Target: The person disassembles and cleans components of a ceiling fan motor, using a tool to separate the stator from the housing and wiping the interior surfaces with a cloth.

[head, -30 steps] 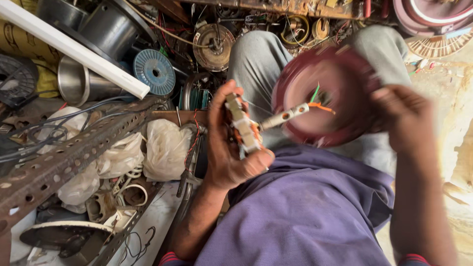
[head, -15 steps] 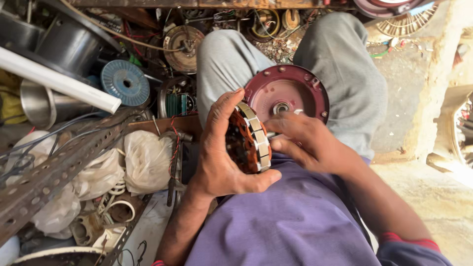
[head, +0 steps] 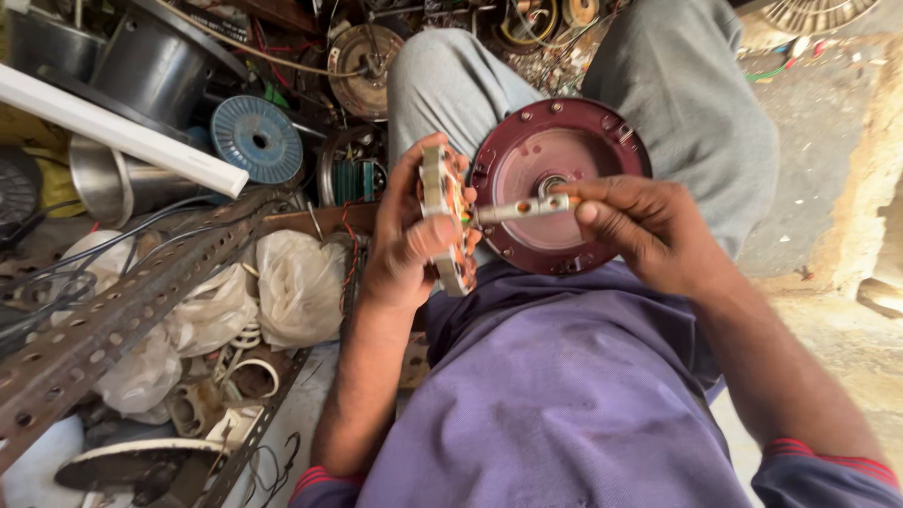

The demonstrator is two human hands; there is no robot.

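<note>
Left hand (head: pixel 409 249), fingers closed around a wound motor stator (head: pixel 442 221); right hand (head: pixel 649 230) pinches its metal shaft (head: pixel 522 209). Behind, on the lap, a maroon fan-motor cover (head: pixel 564 150) (dished, dusty). Cluttered workshop floor (head: pixel 828 141): perforated angle iron (head: pixel 122 310), blue wire spool (head: pixel 256 138).

The round maroon motor cover (head: pixel 564 202) looks like painted metal with a dull sheen, the shaft (head: pixel 522 210) is bare pale metal, the stator (head: pixel 442 221) shows stacked grey steel and coppery wire, the perforated angle bar (head: pixel 113 325) is rusty and rough, and the bags (head: pixel 296 287) are thin crinkled plastic.
</note>
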